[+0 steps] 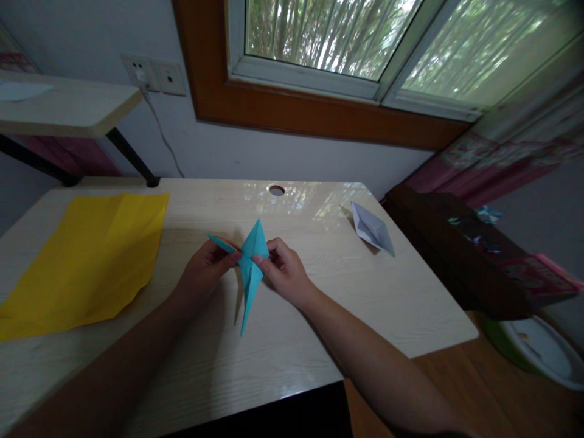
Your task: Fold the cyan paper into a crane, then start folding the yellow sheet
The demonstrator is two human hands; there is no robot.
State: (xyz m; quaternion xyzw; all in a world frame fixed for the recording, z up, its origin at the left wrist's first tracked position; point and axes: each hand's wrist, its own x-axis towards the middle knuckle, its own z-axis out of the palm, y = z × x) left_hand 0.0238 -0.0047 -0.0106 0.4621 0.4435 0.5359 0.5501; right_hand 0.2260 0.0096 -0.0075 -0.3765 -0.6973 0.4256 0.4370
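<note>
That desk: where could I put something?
The desk is bare between the right hand and white folded paper, and around the back hole. Crowded: left, yellow sheet; middle, left hand and right hand on blue folded paper.

Left grip (201,267), right grip (287,272) pinching folded turquoise paper (255,243) over desk (378,304); yellow sheet (95,258) lying left.

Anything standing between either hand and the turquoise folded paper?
Nothing visible: the left hand and right hand hold the turquoise folded paper directly. The yellow paper sheet lies to the left and the white paper boat to the right, both apart from the hands.
</note>
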